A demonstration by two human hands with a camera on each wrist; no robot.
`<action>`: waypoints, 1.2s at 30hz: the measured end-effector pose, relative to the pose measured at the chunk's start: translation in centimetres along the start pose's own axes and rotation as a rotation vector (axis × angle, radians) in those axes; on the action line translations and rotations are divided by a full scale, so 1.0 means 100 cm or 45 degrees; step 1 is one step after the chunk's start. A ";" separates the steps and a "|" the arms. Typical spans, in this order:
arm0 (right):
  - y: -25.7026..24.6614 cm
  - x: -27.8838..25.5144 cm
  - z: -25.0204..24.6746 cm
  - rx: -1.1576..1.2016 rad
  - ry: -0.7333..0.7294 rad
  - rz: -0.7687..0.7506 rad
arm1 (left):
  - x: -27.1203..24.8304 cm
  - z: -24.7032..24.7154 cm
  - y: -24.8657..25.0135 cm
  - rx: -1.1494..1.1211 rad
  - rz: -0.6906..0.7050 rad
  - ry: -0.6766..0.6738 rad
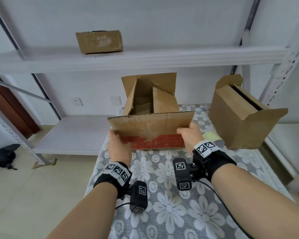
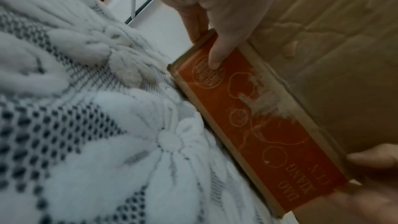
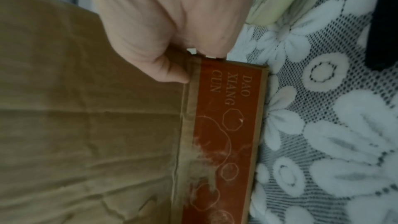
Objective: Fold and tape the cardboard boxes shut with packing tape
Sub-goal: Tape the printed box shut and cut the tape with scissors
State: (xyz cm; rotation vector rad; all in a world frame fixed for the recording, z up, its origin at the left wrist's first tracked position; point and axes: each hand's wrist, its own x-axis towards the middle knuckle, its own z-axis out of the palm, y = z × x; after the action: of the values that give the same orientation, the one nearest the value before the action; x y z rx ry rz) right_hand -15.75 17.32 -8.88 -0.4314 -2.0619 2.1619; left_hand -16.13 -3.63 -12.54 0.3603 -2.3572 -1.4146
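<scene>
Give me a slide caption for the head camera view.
Both hands, left and right, grip the open cardboard box by its near flap.

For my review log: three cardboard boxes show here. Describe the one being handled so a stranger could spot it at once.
Start at the flowered lace cloth on the table under the white shelf. The open box stands at its middle, its near flap held by the left hand and right hand. Only it has a red printed band; the plain box stands to its right.
</scene>
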 end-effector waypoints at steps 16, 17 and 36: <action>-0.004 -0.037 -0.072 -0.005 0.048 0.151 | -0.046 0.011 0.016 -0.310 -0.533 -0.063; -0.004 -0.043 -0.078 -0.046 0.059 0.127 | -0.056 0.018 0.021 -0.338 -0.488 -0.181; 0.034 -0.059 -0.155 -1.164 0.169 0.157 | -0.113 0.106 0.087 0.310 0.106 -0.798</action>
State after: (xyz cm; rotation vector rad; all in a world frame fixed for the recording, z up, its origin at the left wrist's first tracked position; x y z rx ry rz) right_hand -5.31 30.27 -11.98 -0.7596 -2.8764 1.0498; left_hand -10.81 13.35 -11.41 -0.1516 -3.0105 -1.3405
